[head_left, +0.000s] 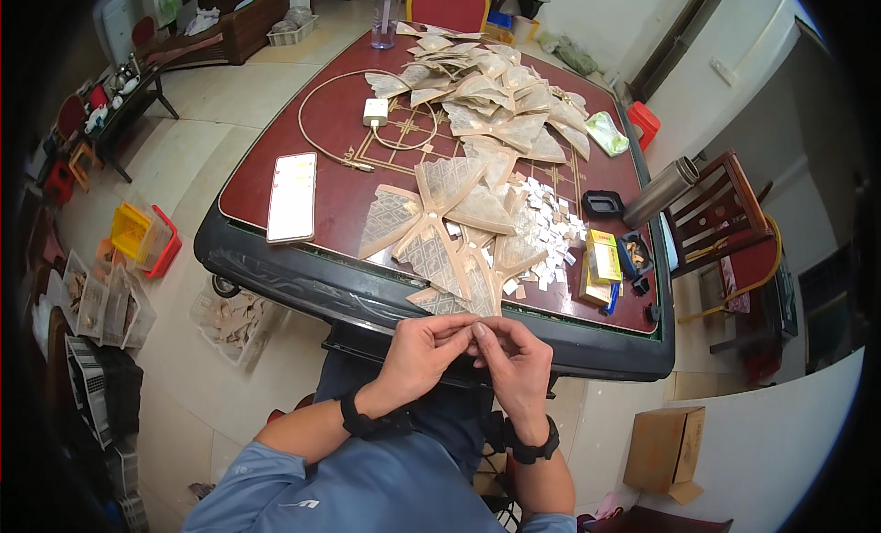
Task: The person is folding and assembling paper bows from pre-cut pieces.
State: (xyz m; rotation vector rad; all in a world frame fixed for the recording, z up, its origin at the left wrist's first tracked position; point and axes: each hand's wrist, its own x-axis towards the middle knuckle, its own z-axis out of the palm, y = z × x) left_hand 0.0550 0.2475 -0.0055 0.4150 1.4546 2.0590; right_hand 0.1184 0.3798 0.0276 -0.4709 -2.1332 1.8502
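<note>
In front of the table's near edge, my left hand (415, 357) and my right hand (519, 360) meet with thumbs and fingertips pinched together. Whatever sits between the fingertips is too small or hidden to make out. Just beyond my fingers lie beige lace fabric pieces (429, 250), wide at the ends and narrow in the middle; the nearest reaches over the table edge. A larger heap of similar beige pieces (500, 97) spreads toward the far end. Beside the near pieces, on the right, is a scattered pile of small white tags (549, 228).
The dark red table (266, 138) has a padded black rim. On it are a phone (291, 197), a charger with cable (375, 112), a bottle (386, 16), a yellow box (603, 256), an ashtray (634, 255) and a metal cylinder (661, 192). A crate of scraps (235, 324) stands below left.
</note>
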